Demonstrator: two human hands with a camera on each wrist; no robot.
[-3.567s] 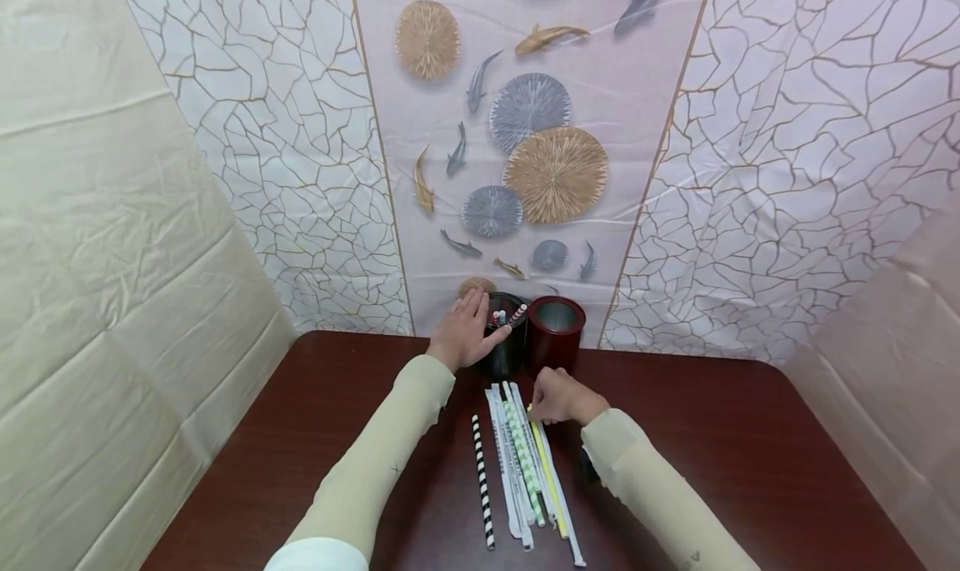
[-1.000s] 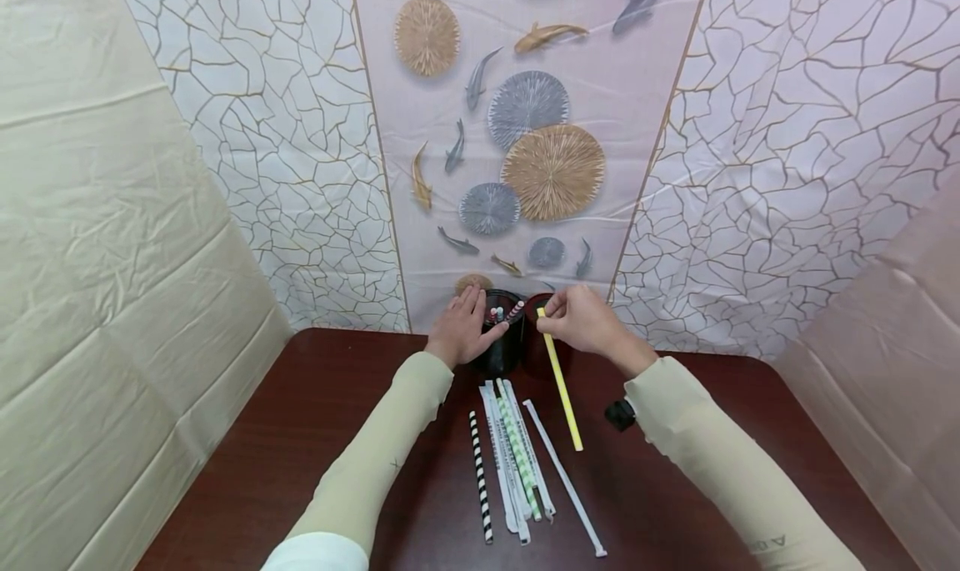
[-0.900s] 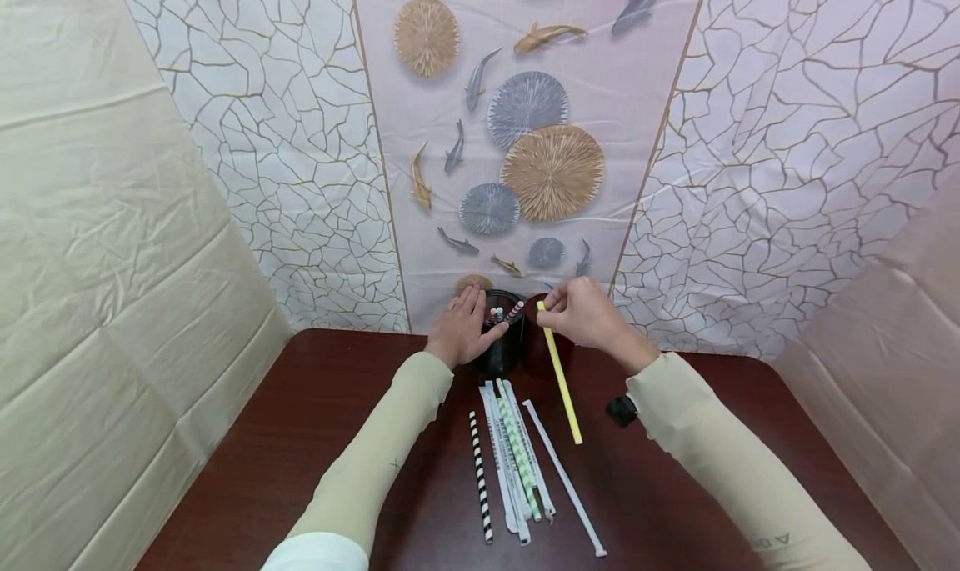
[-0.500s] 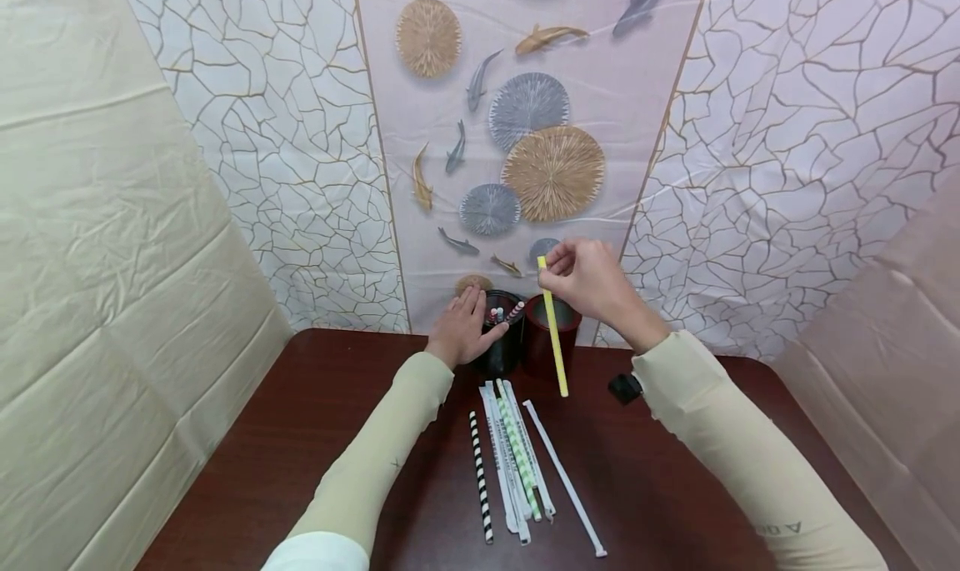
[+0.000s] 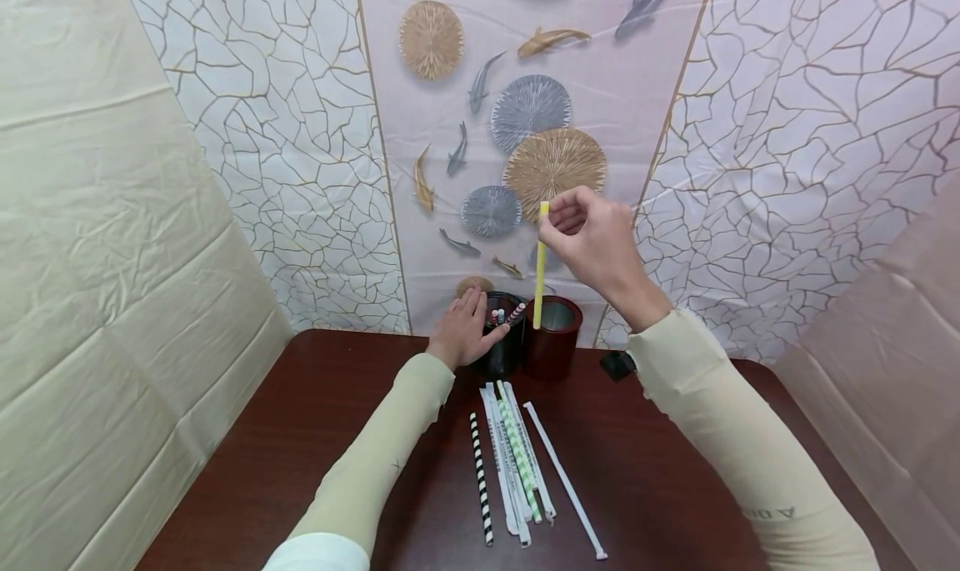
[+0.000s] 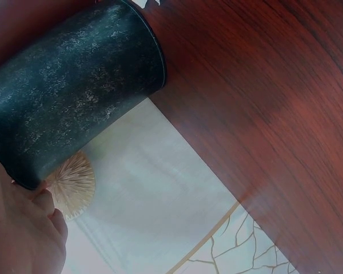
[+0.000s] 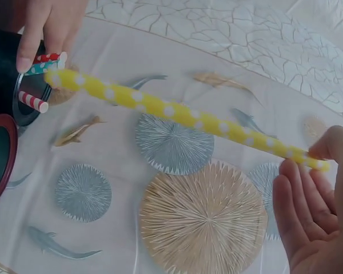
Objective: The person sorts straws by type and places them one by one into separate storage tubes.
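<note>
I see my right hand [image 5: 596,242] pinching one yellow straw [image 5: 540,267] by its top, long axis upright, lower tip just above the red cup [image 5: 553,338]. My left hand [image 5: 467,331] grips the black cup [image 5: 504,350], far centre. Roughly six straws [image 5: 517,463] lie on the table [image 5: 300,438], nearer me.

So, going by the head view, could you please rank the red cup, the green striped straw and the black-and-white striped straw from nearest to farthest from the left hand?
From the left hand:
1. Red cup, just to its right, beyond the black cup.
2. Green striped straw, lying on the table, nearer the person.
3. Black-and-white striped straw, leftmost of the row; its closeness to the green one makes this ranking tentative.
</note>
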